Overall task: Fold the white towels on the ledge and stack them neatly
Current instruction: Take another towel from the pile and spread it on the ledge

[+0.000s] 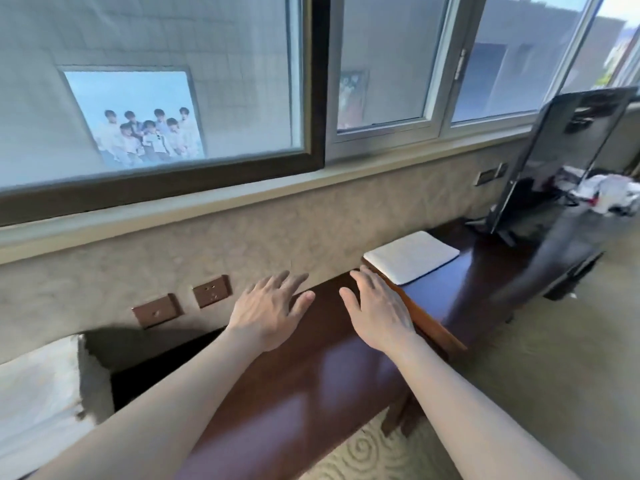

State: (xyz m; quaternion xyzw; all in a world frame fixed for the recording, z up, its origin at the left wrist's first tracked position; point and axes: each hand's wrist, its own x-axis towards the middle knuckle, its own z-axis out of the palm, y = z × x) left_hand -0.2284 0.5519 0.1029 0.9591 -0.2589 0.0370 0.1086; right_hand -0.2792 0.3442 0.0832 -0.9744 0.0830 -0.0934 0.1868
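Both forearms come in from the bottom of the view, and both hands are empty with fingers spread and relaxed. Left hand (273,308) is hovering over, or maybe lightly on, the dark wooden worktop (311,382) near the wall sockets (211,291); can't tell if it actually touches. Right hand (375,308) sits just beside it, fingertips pointing toward the folded white towel (412,256), close to its near corner but apart from it.

That towel lies flat further right on the worktop, under the window, already squared up by the look of it. Only one towel that I can make out, so my guess is folding is mostly done and this is the tidy-up stage.

If it needs touching up, I'd slide flat palms over it to press the creases and nudge the edges parallel to the worktop edge, not pinch a corner. A dark monitor (554,161) stands beyond it, so keep movements low.
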